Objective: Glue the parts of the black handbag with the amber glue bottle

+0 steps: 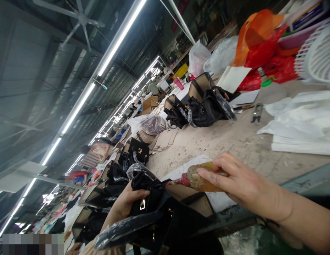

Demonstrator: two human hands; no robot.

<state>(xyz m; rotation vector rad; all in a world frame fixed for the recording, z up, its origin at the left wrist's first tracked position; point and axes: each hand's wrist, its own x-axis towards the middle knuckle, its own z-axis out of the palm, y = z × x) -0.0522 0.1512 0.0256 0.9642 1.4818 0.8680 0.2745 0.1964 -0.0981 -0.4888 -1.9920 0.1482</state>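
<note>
A black handbag (178, 216) with gold-coloured fittings and a plastic-wrapped handle (127, 226) lies tilted at the table's near edge. My left hand (127, 200) grips its gathered black fabric, thumb on top. In my right hand (228, 173) is a stained yellowish squeeze bottle (200, 177), apparently for glue, held between thumb and fingers. Its red nozzle (178, 181) points left and meets the bag's edge beside a beige panel (194, 198); whether the tip touches is hard to tell. White paper (188, 166) lies under and behind the bottle.
More black handbags stand on the worktable (191, 141), including one farther back (207, 109) and a row at left (138, 150). Cutting pliers (257, 112), white sheets (303, 141), red plastic bags (271, 62) and a white fan (317, 53) are at right.
</note>
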